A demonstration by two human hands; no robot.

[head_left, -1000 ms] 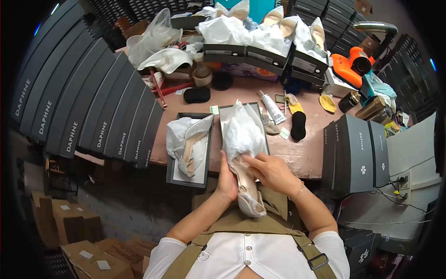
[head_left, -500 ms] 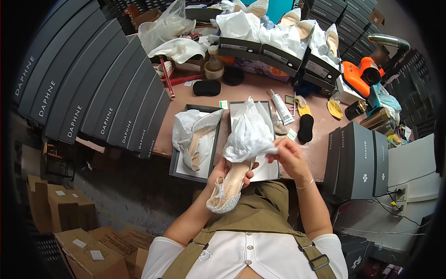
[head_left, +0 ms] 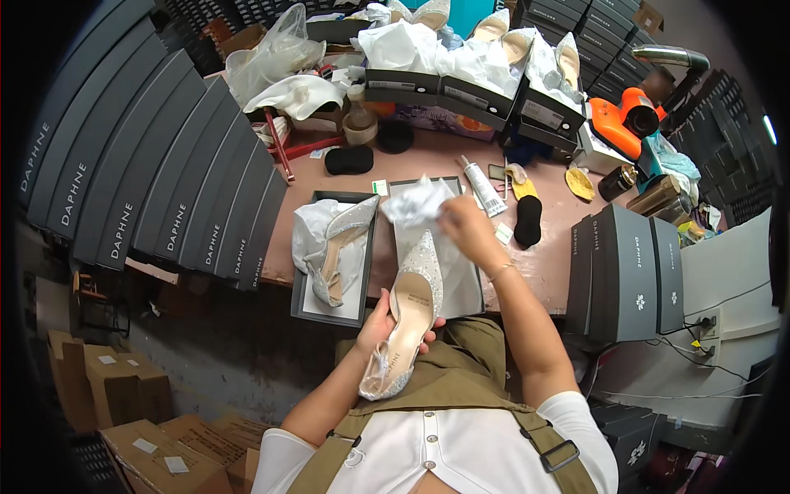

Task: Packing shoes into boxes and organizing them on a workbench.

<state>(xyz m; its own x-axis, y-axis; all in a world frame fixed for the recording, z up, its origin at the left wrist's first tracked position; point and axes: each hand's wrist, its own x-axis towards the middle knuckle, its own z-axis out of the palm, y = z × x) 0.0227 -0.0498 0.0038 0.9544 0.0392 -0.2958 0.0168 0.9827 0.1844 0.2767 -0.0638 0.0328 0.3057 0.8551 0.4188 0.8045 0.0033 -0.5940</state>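
Left hand [head_left: 387, 317]: my fingers were wrapped round the middle of the shoe [head_left: 405, 317], gripping it from below, thumb on the near side.
Shoe: a glittery silver pointed heel, sole side away from me, toe aimed at the table, heel end over my lap; it hung at the table's near edge, just in front of the box [head_left: 440, 247].
Right hand [head_left: 465, 226]: my fingers were pinched together on a wad of white tissue [head_left: 415, 202], held above the far end of the box.
Box: open, shallow, grey-lined, lying on the pinkish table [head_left: 559, 222]; I saw no shoe inside it.
Second shoe [head_left: 337, 247]: the matching heel, lying on its side in tissue in the tray [head_left: 333, 309] just left of the box.
Glue tube [head_left: 480, 185]: white, lying just beyond my right hand.
Black pad [head_left: 527, 221]: right of my wrist, near the tube.
Grey boxes [head_left: 625, 272]: standing on end at the right edge of the table.
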